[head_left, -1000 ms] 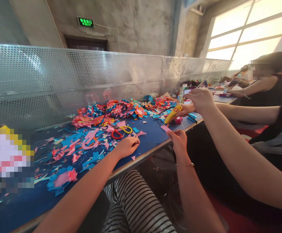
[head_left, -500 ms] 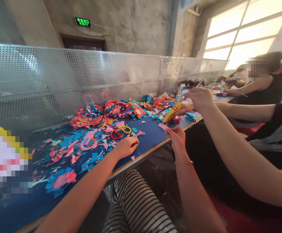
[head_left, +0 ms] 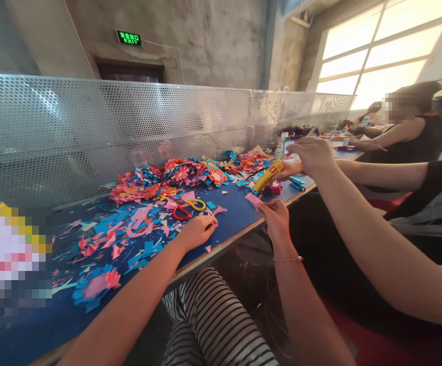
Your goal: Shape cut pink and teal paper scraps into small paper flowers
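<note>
My left hand (head_left: pixel 197 230) rests on the blue table (head_left: pixel 236 211) near its front edge, fingers curled into a pinch; what they hold I cannot make out. Red and yellow scissors (head_left: pixel 186 207) lie just beyond it. My right hand (head_left: pixel 278 217) pinches a small pink paper piece (head_left: pixel 253 199) at the table's edge. A neighbour's hand holds a yellow glue gun (head_left: pixel 267 176) with its tip pointing down close to that paper. The neighbour's other hand (head_left: pixel 312 152) hovers above it.
Pink, blue and orange paper scraps (head_left: pixel 129 229) litter the table, with paper flowers (head_left: pixel 183 172) piled at the back. A blue and pink flower (head_left: pixel 95 285) lies at the near left. A perforated metal screen (head_left: pixel 91 132) runs behind. Other people sit at the right.
My right hand and the pink paper have shifted slightly left along the table edge. The glue gun has followed, staying just above the paper. My left hand has barely moved.
</note>
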Available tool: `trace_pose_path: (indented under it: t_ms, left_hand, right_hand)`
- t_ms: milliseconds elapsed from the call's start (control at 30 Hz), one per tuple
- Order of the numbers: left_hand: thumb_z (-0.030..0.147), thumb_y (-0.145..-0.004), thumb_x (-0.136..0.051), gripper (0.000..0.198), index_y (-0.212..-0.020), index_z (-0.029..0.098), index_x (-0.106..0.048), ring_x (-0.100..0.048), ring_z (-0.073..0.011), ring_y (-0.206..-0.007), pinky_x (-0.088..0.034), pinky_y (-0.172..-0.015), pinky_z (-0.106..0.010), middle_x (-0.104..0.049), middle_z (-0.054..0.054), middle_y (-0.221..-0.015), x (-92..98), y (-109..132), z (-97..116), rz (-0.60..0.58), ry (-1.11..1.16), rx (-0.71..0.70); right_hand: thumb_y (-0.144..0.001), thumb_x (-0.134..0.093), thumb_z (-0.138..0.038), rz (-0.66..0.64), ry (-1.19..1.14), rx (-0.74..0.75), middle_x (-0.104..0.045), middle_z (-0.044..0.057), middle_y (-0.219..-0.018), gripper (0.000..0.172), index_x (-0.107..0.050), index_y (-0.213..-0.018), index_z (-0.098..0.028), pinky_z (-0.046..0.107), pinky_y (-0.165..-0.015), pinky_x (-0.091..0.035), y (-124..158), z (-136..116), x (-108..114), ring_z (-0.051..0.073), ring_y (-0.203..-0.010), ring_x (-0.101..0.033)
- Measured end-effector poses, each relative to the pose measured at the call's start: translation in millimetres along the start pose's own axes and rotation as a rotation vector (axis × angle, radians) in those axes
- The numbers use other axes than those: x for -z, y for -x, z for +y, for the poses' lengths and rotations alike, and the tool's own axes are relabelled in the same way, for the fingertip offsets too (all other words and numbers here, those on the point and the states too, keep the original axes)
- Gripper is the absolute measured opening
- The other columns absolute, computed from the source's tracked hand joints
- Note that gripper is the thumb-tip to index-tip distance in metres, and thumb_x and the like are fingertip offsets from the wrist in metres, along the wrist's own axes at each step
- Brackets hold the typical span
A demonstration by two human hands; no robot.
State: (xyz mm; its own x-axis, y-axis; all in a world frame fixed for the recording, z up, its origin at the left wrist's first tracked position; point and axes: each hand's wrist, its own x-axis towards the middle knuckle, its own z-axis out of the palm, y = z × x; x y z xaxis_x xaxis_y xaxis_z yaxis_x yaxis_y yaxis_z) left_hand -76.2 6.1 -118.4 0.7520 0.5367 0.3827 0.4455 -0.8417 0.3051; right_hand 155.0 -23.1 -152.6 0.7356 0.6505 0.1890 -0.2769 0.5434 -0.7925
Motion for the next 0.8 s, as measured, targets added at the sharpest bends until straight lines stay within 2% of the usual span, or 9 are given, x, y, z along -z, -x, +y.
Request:
trace_pose_path:
  t_ms: [100, 233, 333, 400, 567, 800]
  left_hand:
    - [0.028, -0.083, -0.049, 0.016, -0.084, 0.018, -0.062, -0.058, -0.017, -0.072, -0.044, -0.067, -0.028, -0.064, -0.004, -0.079, -1.2, -3.3, 0.9, 0.095, 0.167, 0.086]
    - [0.037, -0.076, -0.061, 0.023, -0.082, 0.016, -0.062, -0.06, -0.0166, -0.069, -0.049, -0.065, -0.028, -0.064, -0.003, -0.076, -1.4, -8.6, 3.4, 0.216, 0.663, 0.284]
    - [0.031, -0.07, -0.07, 0.022, -0.082, 0.014, -0.062, -0.062, -0.0152, -0.07, -0.051, -0.068, -0.027, -0.065, -0.003, -0.073, 0.3, -10.4, 6.5, 0.249, 1.071, 0.469]
    - [0.024, -0.072, -0.07, 0.015, -0.079, 0.013, -0.062, -0.062, -0.0127, -0.067, -0.051, -0.069, -0.025, -0.065, -0.002, -0.069, 2.0, -10.3, 8.7, 0.238, 1.247, 0.583]
    - [0.013, -0.076, -0.067, 0.004, -0.075, 0.012, -0.062, -0.062, -0.0096, -0.062, -0.052, -0.065, -0.02, -0.065, -0.003, -0.067, 4.1, -8.8, 10.1, 0.204, 1.403, 0.68]
    - [0.018, -0.07, -0.074, 0.015, -0.072, 0.013, -0.06, -0.062, -0.009, -0.059, -0.052, -0.062, -0.019, -0.065, -0.002, -0.067, 1.6, -9.0, 6.4, 0.129, 1.4, 0.689]
  right_hand:
    - [-0.052, -0.075, -0.02, -0.092, 0.013, -0.01, -0.061, -0.006, -0.056, 0.038, -0.042, -0.07, -0.019, 0.02, -0.055, -0.051, 19.7, -0.4, -6.0, 0.011, -0.056, -0.063]
    - [-0.054, -0.075, -0.028, -0.21, 0.008, -0.089, -0.062, -0.006, -0.06, 0.04, -0.04, -0.071, -0.02, 0.022, -0.055, -0.052, 57.1, 3.7, -22.3, 0.01, -0.055, -0.062]
    - [-0.054, -0.076, -0.029, -0.295, -0.04, -0.177, -0.063, -0.006, -0.062, 0.041, -0.04, -0.073, -0.021, 0.023, -0.056, -0.052, 76.8, 8.0, -34.7, 0.01, -0.054, -0.061]
    - [-0.054, -0.076, -0.029, -0.336, -0.065, -0.22, -0.063, -0.006, -0.062, 0.041, -0.04, -0.072, -0.021, 0.023, -0.057, -0.052, 82.1, 11.0, -40.5, 0.01, -0.054, -0.061]
    - [-0.053, -0.076, -0.031, -0.383, -0.058, -0.221, -0.063, -0.006, -0.062, 0.041, -0.04, -0.07, -0.021, 0.025, -0.057, -0.052, 79.3, 17.5, -44.4, 0.01, -0.053, -0.06]
    - [-0.054, -0.076, -0.034, -0.398, 0.058, -0.113, -0.062, -0.005, -0.059, 0.04, -0.041, -0.067, -0.021, 0.023, -0.051, -0.049, 78.4, 16.4, -44.9, 0.01, -0.051, -0.058]
